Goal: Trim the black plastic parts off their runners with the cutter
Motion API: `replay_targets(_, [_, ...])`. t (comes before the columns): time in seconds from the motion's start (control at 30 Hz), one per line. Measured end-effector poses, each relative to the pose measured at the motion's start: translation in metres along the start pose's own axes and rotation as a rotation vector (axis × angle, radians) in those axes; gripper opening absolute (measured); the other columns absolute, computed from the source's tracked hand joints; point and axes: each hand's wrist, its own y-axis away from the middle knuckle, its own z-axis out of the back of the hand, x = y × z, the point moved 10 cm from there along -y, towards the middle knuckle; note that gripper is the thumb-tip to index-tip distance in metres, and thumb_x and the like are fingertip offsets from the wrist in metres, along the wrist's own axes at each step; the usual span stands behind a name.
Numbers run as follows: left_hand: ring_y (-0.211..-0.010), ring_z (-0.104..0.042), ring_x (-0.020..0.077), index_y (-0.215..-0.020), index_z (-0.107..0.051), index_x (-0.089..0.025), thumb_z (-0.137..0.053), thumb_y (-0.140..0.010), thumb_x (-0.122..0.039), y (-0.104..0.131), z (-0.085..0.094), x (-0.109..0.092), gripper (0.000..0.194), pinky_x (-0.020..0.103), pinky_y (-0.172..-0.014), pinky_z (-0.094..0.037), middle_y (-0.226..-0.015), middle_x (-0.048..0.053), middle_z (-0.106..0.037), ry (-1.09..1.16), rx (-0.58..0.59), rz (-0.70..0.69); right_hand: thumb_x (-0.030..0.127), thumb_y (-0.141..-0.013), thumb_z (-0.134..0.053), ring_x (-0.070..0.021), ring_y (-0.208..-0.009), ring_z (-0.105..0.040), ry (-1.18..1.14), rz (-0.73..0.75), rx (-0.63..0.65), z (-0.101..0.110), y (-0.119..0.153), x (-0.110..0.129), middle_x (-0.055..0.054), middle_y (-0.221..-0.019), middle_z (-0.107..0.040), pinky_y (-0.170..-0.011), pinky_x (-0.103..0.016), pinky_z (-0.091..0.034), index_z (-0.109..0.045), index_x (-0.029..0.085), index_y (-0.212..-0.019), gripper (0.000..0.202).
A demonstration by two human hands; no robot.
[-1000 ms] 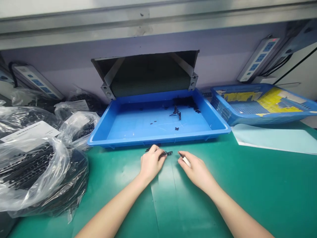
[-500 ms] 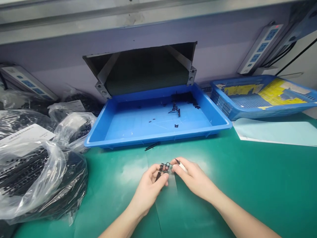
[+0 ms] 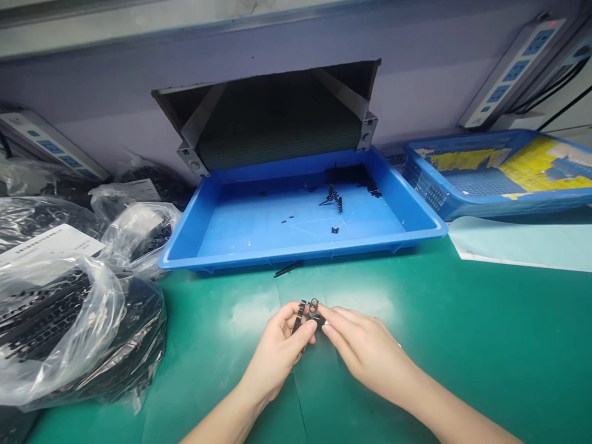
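Note:
Over the green table, my left hand (image 3: pixel 285 340) pinches a small black plastic part (image 3: pixel 300 316) with notches along its length and a ring (image 3: pixel 314 304) at its upper right. Close against it, the fingertips of my right hand (image 3: pixel 358 342) meet the ring side of the part. My right hand is closed round a slim white-handled tool, nearly all of it covered by the fingers; just a white bit (image 3: pixel 326 322) shows at the fingertips. What kind of tool it is cannot be made out.
Ahead stands a blue tray (image 3: pixel 300 248) with several black pieces inside, below a conveyor (image 3: pixel 277 139). A thin black strip (image 3: pixel 287 269) lies before it. Clear bags (image 3: pixel 78 333) of black parts are at left; a blue basket (image 3: pixel 490 206) and pale sheet (image 3: pixel 522 243) are at right.
My right hand has turned over and come in against the black part, so the white tool once visible in it is mostly hidden. My left hand keeps its hold. The view has shifted slightly.

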Motion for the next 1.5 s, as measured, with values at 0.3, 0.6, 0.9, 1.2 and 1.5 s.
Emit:
replay_targets(0.3, [-0.045, -0.022, 0.0047, -0.092, -0.052, -0.016, -0.057, -0.076, -0.047, 0.001, 0.002, -0.004, 0.036, 0.018, -0.039, -0.014, -0.062, -0.004, -0.04, -0.103, -0.056, -0.025, 0.021, -0.09, -0.029, -0.0164, -0.069, -0.059, -0.031, -0.037, -0.004, -0.002, 0.002, -0.003, -0.004, -0.086, -0.063, -0.055, -0.027, -0.045, -0.048, 0.019, -0.121, 0.037])
replay_targets(0.6, [-0.041, -0.015, 0.0032, -0.09, -0.047, -0.016, -0.053, -0.078, -0.045, 0.0, -0.001, 0.0, 0.032, 0.018, -0.038, -0.012, -0.06, -0.006, -0.034, -0.059, -0.084, -0.029, 0.02, -0.089, -0.025, -0.018, -0.068, -0.062, 0.042, -0.057, -0.098, -0.007, 0.003, -0.001, -0.007, -0.089, -0.064, -0.052, -0.027, -0.046, -0.05, 0.014, -0.12, 0.04])
replay_targets(0.9, [-0.065, -0.053, 0.0168, -0.09, -0.039, -0.02, -0.036, -0.082, -0.024, -0.022, 0.04, -0.049, 0.009, 0.026, -0.06, -0.036, -0.072, 0.002, -0.054, -0.95, -0.337, -0.267, 0.032, -0.088, -0.029, -0.0261, -0.103, -0.055, -0.138, -0.307, -0.084, -0.001, -0.002, -0.039, -0.011, -0.117, -0.056, -0.084, -0.041, -0.044, -0.049, 0.016, -0.123, 0.043])
replay_targets(1.2, [-0.072, -0.055, 0.0217, -0.079, -0.059, -0.017, -0.044, -0.08, -0.031, -0.037, 0.034, -0.06, 0.02, 0.027, -0.064, -0.035, -0.077, 0.007, -0.062, -1.082, -0.282, -0.247, 0.036, -0.08, -0.041, -0.0241, -0.101, -0.054, -0.367, -0.399, -0.108, 0.007, -0.006, -0.063, -0.011, -0.105, -0.061, -0.088, -0.038, -0.039, -0.049, 0.014, -0.119, 0.046])
replay_targets(1.5, [-0.063, -0.045, 0.0117, -0.08, -0.057, -0.015, -0.052, -0.076, -0.034, 0.008, -0.01, -0.02, 0.02, 0.021, -0.06, -0.035, -0.069, 0.0, -0.055, -0.504, 0.074, -0.118, 0.031, -0.08, -0.043, -0.0066, -0.041, -0.038, -0.687, -0.377, 0.094, -0.011, -0.004, -0.038, 0.001, -0.058, -0.056, -0.041, -0.019, -0.032, -0.055, 0.014, -0.08, 0.02])
